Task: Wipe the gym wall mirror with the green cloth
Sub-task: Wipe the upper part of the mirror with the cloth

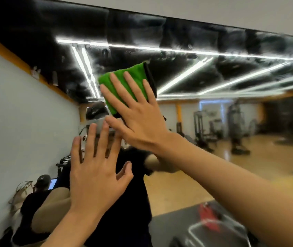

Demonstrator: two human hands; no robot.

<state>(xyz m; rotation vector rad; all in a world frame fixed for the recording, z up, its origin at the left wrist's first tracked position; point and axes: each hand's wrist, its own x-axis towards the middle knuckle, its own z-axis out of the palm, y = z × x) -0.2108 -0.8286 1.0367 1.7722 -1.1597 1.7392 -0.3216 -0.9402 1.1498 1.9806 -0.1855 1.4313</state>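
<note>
The green cloth (124,81) lies folded flat against the mirror (213,125), high up where the reflected dark ceiling meets the gym floor scene. It is folded into a pad, likely so that the palm can drive an even face over the glass. A dark edge shows along its right side.

The right hand (138,118) is spread wide on the cloth, fingers straight and fanned, pressing rather than gripping. That flat press spreads the load over the whole pad and lets it slide.

The left hand (94,173) is lower and to the left, also spread with straight fingers and holding nothing. It looks set as a brace for the high reach, though whether the palm touches the glass cannot be told from here.

Above the cloth the glass carries cloudy smears (142,32) across the reflected light strips (177,50), so the upper band seems to need more wiping. Further right the mirror shows gym machines (235,122).
</note>
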